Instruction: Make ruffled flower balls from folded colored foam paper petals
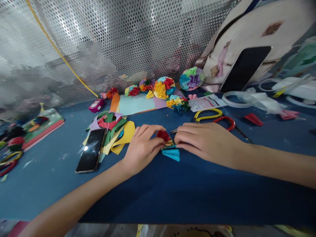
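Observation:
Between my two hands is a small bundle of folded paper, with a red piece (pixel 163 135) on top and a pleated blue piece (pixel 172 153) fanning out below. My left hand (pixel 145 146) pinches the bundle from the left, thumb and fingertips closed at its edge. From the right, my right hand (pixel 204 140) holds the edge of the blue paper with its fingers pressed together. Scissors with yellow and red handles (pixel 208 114) lie behind my right hand, which covers part of them; their tip shows between my hands.
Ruffled paper flowers (pixel 161 90) line the back by a perforated metal panel (pixel 138 42). Colored paper scraps (pixel 127 136) and a phone (pixel 91 151) lie left. A white backpack (pixel 247 33) with another phone (pixel 247 67) against it, clear tape rolls (pixel 235 99) and red scraps (pixel 253 119) are right.

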Tool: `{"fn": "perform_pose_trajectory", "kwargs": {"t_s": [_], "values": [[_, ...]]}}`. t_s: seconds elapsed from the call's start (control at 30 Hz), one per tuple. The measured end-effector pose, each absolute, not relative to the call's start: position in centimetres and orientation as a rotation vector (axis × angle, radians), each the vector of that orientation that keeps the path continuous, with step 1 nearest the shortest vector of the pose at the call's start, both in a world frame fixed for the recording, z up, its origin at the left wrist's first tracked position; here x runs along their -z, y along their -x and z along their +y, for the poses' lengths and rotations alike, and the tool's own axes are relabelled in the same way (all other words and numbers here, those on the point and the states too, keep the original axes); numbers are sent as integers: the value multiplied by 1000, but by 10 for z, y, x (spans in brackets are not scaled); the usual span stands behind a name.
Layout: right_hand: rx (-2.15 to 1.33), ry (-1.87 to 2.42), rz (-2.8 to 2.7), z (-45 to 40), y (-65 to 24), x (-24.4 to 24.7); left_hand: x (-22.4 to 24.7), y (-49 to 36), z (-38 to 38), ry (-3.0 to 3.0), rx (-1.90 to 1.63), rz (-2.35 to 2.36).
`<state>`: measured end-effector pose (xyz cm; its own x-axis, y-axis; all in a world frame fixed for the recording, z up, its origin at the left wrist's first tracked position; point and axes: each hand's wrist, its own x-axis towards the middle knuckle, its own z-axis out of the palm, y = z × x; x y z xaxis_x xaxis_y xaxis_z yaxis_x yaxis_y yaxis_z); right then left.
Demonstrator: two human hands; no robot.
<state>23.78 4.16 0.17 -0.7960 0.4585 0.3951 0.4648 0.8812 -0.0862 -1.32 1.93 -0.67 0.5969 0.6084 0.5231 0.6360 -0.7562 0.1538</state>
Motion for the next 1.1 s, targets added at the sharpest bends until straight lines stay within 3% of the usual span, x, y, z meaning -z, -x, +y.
{"fn": "perform_pose_trajectory", "kwargs": {"t_s": [0.5, 0.8, 0.93, 1.1], "values": [[511, 569, -2657, 37, -220, -2, 5, 10, 15, 2773, 939, -1204], [610, 518, -2637, 38, -221, 1, 6, 5, 14, 2740, 931, -1250], [513, 516, -2615, 43, -223, 6, 7, 2, 13, 2705, 922, -1263], [-5, 650, -2564, 50, -228, 11, 6, 0, 12, 2697, 891, -1282]]}}
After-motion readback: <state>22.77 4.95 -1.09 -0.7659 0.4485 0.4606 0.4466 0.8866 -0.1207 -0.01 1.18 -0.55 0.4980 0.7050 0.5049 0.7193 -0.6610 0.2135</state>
